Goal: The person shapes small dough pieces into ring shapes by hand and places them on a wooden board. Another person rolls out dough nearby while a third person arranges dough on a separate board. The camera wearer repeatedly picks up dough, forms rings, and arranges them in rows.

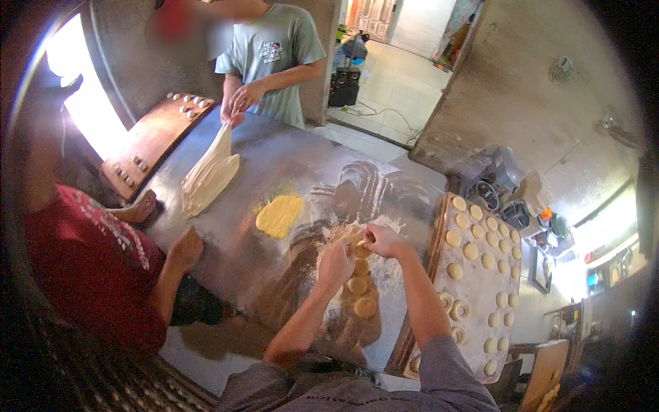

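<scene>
On the metal table, a short column of round, pale dough pieces [357, 285] runs toward me over scattered flour [328, 237]. At its far end my right hand [386, 242] is closed, thumb and fingers pinching the edge of a dough round [363, 250]. Just left of that round is my left hand [336, 264], its fingers curled together; whether anything is inside them is hidden. Both hands are close together, low over the floury patch.
A board of dough rounds [470, 252], a few ring-shaped, stands at right. Yellow dough [280, 215] lies left of my hands. Across the table a person [274, 62] stretches a large dough sheet [213, 175]. Another person in red [96, 261] stands at left, near a wooden board [154, 137].
</scene>
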### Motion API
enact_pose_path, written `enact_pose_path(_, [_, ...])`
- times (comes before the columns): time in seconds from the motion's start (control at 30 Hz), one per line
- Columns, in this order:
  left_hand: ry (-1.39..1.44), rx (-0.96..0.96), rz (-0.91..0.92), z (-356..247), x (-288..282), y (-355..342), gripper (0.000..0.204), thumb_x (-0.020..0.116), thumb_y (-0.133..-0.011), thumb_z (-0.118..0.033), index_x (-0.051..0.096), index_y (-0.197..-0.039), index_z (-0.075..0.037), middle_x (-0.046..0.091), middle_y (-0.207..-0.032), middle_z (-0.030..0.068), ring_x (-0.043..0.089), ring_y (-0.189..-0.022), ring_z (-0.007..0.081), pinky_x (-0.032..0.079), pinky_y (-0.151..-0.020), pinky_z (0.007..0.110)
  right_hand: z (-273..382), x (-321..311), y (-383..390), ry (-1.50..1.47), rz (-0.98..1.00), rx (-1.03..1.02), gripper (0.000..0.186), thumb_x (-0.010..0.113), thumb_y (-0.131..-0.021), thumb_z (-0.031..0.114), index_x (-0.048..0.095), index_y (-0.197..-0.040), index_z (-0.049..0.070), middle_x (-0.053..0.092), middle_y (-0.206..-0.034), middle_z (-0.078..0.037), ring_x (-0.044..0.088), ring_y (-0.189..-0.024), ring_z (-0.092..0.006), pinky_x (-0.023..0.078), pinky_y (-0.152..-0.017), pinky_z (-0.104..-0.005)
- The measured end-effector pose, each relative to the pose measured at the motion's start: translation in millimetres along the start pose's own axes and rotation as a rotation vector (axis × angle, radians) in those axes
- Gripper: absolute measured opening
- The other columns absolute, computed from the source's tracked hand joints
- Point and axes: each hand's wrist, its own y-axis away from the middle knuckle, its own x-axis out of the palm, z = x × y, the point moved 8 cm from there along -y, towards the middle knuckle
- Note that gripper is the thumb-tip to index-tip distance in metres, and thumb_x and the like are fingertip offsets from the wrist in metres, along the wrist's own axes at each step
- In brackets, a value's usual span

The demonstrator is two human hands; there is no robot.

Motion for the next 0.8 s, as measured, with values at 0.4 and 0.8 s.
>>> enact_pose_path(0.4, [0.571,0.029,0.083,-42,-43,8,0.028,0.072,-0.085,-0.023,0.068,-0.101,0.000,0.071,-0.087,0.0117,0.067,-0.081,0.0167,0.052,-0.071,0.031,60,-24,97,-0.854,-0.234,-0.105,0.057,0.071,-0.082,0.010,0.039,-0.129,0.012,0.061,-0.099,-0.011,0.059,-0.092,-0.0182,0.046,-0.083,-0.0331])
enact_pose_path(0.8, [0.231,0.295,-0.233,-73,-35,57,0.044,0.059,-0.077,-0.001,0.052,-0.121,-0.005,0.057,-0.102,0.0134,0.057,-0.099,0.0314,0.043,-0.094,0.043,80,11,142,-1.231,-0.313,-0.244,0.044,0.060,-0.091,0.007,0.045,-0.132,0.008,0.059,-0.103,-0.006,0.057,-0.103,-0.0204,0.044,-0.093,-0.0342])
